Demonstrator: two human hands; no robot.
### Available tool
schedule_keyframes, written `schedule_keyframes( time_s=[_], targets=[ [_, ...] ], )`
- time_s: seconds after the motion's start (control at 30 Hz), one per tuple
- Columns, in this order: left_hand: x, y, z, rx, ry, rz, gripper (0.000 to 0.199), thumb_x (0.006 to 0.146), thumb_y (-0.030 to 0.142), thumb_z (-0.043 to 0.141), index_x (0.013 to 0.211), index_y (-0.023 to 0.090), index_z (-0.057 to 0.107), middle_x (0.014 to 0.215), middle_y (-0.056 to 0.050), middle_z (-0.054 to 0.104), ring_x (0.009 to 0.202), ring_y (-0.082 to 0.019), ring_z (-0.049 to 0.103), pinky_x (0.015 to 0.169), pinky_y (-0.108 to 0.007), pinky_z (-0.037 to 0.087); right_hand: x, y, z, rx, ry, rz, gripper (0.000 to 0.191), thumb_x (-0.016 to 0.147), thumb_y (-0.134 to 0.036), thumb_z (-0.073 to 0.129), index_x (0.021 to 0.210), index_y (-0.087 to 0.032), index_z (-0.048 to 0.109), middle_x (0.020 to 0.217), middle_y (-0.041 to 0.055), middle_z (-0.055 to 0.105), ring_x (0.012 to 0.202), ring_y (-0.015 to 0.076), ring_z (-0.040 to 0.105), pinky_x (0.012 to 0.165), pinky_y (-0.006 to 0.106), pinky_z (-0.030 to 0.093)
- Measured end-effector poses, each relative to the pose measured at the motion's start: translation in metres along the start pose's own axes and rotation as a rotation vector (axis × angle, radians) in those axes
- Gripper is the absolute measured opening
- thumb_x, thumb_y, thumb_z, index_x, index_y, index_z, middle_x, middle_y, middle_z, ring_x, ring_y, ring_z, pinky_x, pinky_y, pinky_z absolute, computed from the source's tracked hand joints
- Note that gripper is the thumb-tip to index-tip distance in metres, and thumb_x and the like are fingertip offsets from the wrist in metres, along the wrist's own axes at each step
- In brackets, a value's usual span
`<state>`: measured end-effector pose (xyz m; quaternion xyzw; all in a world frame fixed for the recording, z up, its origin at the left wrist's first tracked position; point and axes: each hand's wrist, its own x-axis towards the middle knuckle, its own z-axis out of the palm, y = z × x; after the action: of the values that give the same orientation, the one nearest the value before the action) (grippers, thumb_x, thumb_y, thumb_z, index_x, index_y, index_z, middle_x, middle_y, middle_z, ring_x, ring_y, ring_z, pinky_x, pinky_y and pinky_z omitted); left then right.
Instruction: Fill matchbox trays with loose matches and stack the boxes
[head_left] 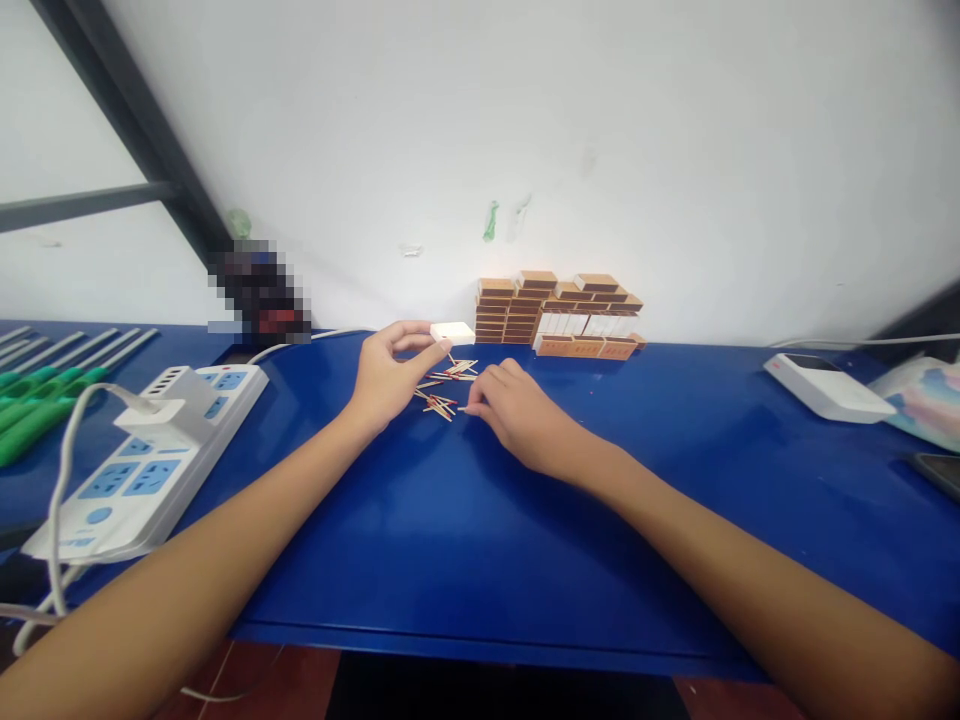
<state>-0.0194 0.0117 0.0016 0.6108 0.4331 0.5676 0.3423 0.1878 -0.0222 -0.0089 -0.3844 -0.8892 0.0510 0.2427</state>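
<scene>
My left hand [386,375] grips a small white matchbox [452,333], apparently an inner tray, between thumb and fingers above the blue table. Below it lies a loose pile of matchsticks [441,404] with reddish heads, some partly hidden by my left hand. My right hand [517,410] is closed in a pinch just right of the pile, and the pale end of a matchstick [462,409] sticks out from its fingertips. Behind both hands, stacked matchboxes [517,310] with brown sides stand against the wall, several white ends facing out.
On the left of the blue table [480,560] lies a white power strip [127,480] with a plugged-in charger and cable. Green-handled tools [52,400] lie beyond it. A white device [829,388], a plastic packet [926,395] and a dark phone-like object [941,472] rest on the right.
</scene>
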Motion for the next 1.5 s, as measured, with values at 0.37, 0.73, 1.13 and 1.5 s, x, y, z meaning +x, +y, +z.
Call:
schedule_keyframes(
  time_s=[0.37, 0.73, 1.13, 1.5],
  targets=[
    [-0.004, -0.001, 0.002, 0.184, -0.101, 0.05, 0.039, 0.08, 0.041, 0.084, 0.11, 0.018, 0.074, 0.098, -0.008, 0.082, 0.086, -0.021, 0.076, 0.071, -0.031, 0.056, -0.001, 0.028, -0.015, 0.018, 0.12, -0.01, 0.025, 0.107, -0.021, 0.049, 0.11, -0.019, 0.075, 0.097, 0.0105, 0.07, 0.092, 0.026, 0.054, 0.087, 0.041, 0.044],
    [-0.007, -0.001, 0.004, 0.244, -0.188, 0.079, 0.035, 0.082, 0.041, 0.082, 0.109, 0.02, 0.073, 0.101, -0.007, 0.082, 0.089, -0.021, 0.076, 0.073, -0.03, 0.057, 0.002, 0.026, -0.02, 0.276, 0.418, 0.201, 0.019, 0.104, -0.034, 0.055, 0.095, -0.022, 0.066, 0.092, 0.0071, 0.072, 0.087, 0.0239, 0.061, 0.079, 0.038, 0.047],
    [-0.017, -0.001, 0.01, 0.2, -0.276, 0.035, 0.037, 0.081, 0.039, 0.083, 0.111, 0.022, 0.072, 0.106, -0.007, 0.081, 0.083, -0.02, 0.076, 0.068, -0.03, 0.058, 0.004, 0.025, -0.018, 0.564, 0.47, 0.327, 0.024, 0.098, -0.035, 0.061, 0.112, -0.018, 0.072, 0.092, 0.0071, 0.074, 0.08, 0.02, 0.066, 0.07, 0.035, 0.055],
    [-0.023, 0.003, 0.014, 0.2, -0.338, 0.063, 0.038, 0.083, 0.038, 0.081, 0.116, 0.023, 0.073, 0.109, -0.007, 0.081, 0.096, -0.023, 0.076, 0.07, -0.03, 0.055, 0.005, 0.031, -0.014, 0.741, 0.456, 0.404, 0.03, 0.088, -0.047, 0.076, 0.099, -0.019, 0.078, 0.098, 0.0092, 0.079, 0.085, 0.021, 0.068, 0.071, 0.035, 0.055]
  ],
)
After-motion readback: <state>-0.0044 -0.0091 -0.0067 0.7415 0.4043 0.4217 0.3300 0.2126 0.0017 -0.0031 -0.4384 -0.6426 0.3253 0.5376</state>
